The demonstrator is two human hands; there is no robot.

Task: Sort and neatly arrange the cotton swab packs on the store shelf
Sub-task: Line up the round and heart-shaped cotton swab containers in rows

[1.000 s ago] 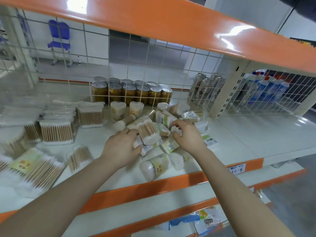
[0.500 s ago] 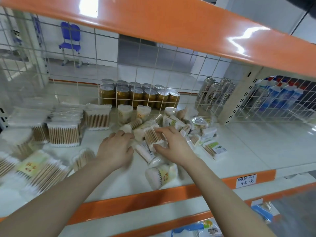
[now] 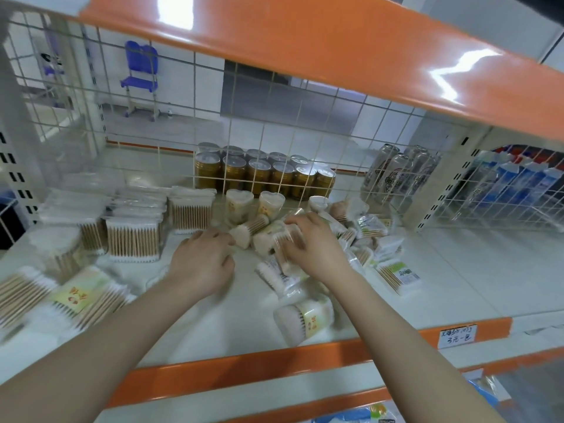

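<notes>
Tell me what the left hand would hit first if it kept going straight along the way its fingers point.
Most likely the loose swab bundle lying just past the left hand, at the near edge of the jumbled pile. The heart-shaped tub stands behind it. Depth is unclear.

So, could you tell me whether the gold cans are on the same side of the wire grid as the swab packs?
No, the gold cans stand behind the wire grid.
</notes>
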